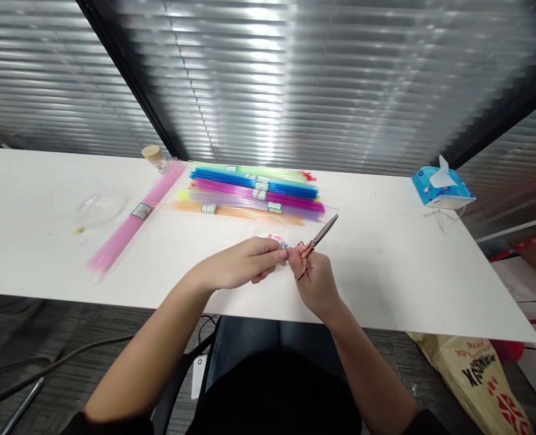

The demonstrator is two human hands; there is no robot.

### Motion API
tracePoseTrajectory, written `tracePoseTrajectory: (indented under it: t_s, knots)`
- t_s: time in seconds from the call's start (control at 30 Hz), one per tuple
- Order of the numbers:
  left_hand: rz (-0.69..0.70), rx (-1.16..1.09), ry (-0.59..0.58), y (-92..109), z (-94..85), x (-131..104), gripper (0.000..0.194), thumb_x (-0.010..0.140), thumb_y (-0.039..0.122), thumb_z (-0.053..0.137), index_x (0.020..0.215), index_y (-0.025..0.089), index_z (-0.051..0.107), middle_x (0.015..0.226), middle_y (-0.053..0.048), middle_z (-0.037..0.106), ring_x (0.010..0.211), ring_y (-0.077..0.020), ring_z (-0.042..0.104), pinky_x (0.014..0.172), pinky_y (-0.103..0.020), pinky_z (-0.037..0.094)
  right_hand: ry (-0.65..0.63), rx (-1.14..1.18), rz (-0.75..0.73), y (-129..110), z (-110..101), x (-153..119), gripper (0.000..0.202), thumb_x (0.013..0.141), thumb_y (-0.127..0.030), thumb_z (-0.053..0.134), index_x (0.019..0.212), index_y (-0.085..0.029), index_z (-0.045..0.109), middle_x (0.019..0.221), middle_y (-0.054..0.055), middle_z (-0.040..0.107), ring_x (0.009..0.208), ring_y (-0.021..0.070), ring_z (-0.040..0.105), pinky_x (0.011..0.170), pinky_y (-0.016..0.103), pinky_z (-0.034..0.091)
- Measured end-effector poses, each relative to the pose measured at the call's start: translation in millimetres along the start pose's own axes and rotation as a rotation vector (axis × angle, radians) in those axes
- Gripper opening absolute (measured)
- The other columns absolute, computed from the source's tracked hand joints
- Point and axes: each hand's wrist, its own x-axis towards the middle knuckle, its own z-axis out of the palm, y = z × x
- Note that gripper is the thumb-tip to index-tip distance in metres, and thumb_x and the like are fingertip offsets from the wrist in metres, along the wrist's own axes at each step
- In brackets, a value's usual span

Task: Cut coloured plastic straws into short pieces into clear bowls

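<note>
My right hand (316,281) is closed on a pair of scissors (324,232) with copper-coloured handles, their dark blades pointing up and to the right. Its thumb meets the fingertips of my left hand (249,261), which are pinched together above the table. What those fingers hold is too small to make out. Just behind the fingertips sit small pink, blue and white bits (277,240) in what looks like a clear dish, partly covered by my left hand. Beyond lie several bundles of thin coloured straws, among them a blue bundle (231,177) and a magenta bundle (231,190).
A pink straw bundle (125,238) lies slantwise on the white table (399,266). Left of it is a clear round dish (98,208); behind stands a cork-topped jar (153,154). A blue tissue pack (442,187) is far right. A paper bag (476,368) stands below the table edge.
</note>
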Motion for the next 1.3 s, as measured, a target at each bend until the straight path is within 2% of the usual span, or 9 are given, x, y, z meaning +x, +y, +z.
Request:
tracePoseTrajectory:
  t_s: [0.23,0.43,0.53,0.67,0.77,0.9,0.97,1.03,1.3]
  knots:
    - [-0.071,-0.041,0.08,-13.4,6.9,-9.7,0.046,0.094,0.054,0.03,0.072,0.018,0.049,0.06,0.003,0.045,0.052,-0.0105,0.042,0.052,-0.025,0.036,0.002,-0.031,-0.015,-3.4,1.2,0.8,0.037,0.096,-0.037,0.038,0.063,-0.02,0.039,0.059,-0.002,0.041,0.057,0.0117,0.038,0.057,0.026,0.031]
    - [-0.088,0.109,0.293,-3.3,23.6,-11.8,0.045,0.096,0.05,0.028,0.068,0.018,0.045,0.059,0.002,0.048,0.055,-0.0123,0.045,0.056,-0.025,0.035,0.027,-0.06,-0.051,-2.3,4.8,2.6,0.033,0.096,-0.035,0.04,0.066,-0.019,0.041,0.061,0.0,0.046,0.058,0.0126,0.042,0.058,0.027,0.031]
    - [-0.073,0.174,0.367,-0.5,26.5,-10.8,0.041,0.096,0.046,0.03,0.069,0.019,0.043,0.058,0.003,0.047,0.055,-0.0124,0.043,0.054,-0.025,0.032,0.038,0.008,0.013,-3.6,5.4,3.6,0.038,0.096,-0.04,0.041,0.064,-0.02,0.039,0.059,-0.001,0.043,0.057,0.0124,0.039,0.057,0.027,0.03]
    - [-0.049,0.189,0.461,-6.1,22.7,-10.8,0.039,0.096,0.043,0.03,0.067,0.019,0.04,0.059,0.003,0.044,0.056,-0.0123,0.042,0.055,-0.025,0.032,-0.008,0.139,0.194,-1.8,4.2,-5.3,0.047,0.095,-0.052,0.037,0.061,-0.02,0.036,0.057,-0.003,0.033,0.056,0.0117,0.031,0.054,0.027,0.026]
    - [-0.035,0.201,0.553,-13.6,17.9,-11.6,0.037,0.096,0.042,0.031,0.067,0.02,0.038,0.059,0.003,0.043,0.057,-0.0125,0.042,0.056,-0.024,0.033,-0.114,0.18,0.274,0.3,3.9,-22.3,0.05,0.094,-0.058,0.033,0.062,-0.019,0.036,0.058,-0.003,0.032,0.056,0.0118,0.029,0.053,0.027,0.023]
    - [-0.028,0.27,0.634,-20.3,15.8,-10.9,0.034,0.095,0.038,0.033,0.068,0.02,0.039,0.059,0.003,0.042,0.057,-0.0122,0.041,0.057,-0.024,0.031,-0.46,0.164,0.306,-4.0,7.1,-45.5,0.052,0.094,-0.059,0.031,0.061,-0.019,0.03,0.059,-0.003,0.03,0.057,0.0114,0.027,0.054,0.028,0.021]
    - [-0.036,0.308,0.65,-22.1,17.1,-9.6,0.033,0.095,0.037,0.033,0.067,0.02,0.039,0.058,0.003,0.041,0.056,-0.0121,0.04,0.057,-0.025,0.03,-0.594,0.168,0.332,-8.2,9.1,-50.9,0.052,0.095,-0.058,0.03,0.061,-0.019,0.026,0.06,-0.003,0.027,0.057,0.0114,0.025,0.054,0.028,0.02]
    - [-0.045,0.326,0.641,-23.1,19.0,-8.6,0.033,0.095,0.036,0.032,0.067,0.02,0.038,0.058,0.004,0.041,0.055,-0.0119,0.039,0.057,-0.025,0.029,-0.652,0.184,0.351,-11.1,10.1,-50.9,0.051,0.096,-0.056,0.028,0.062,-0.019,0.025,0.061,-0.003,0.025,0.058,0.0116,0.024,0.054,0.027,0.02]
    - [-0.026,0.247,0.462,-17.8,18.4,-12.2,0.035,0.095,0.038,0.031,0.067,0.019,0.038,0.061,0.003,0.041,0.059,-0.0119,0.038,0.057,-0.025,0.028,-0.631,0.257,0.346,-6.6,8.9,-37.2,0.053,0.093,-0.064,0.026,0.065,-0.02,0.02,0.065,-0.003,0.02,0.06,0.0122,0.02,0.056,0.029,0.018]
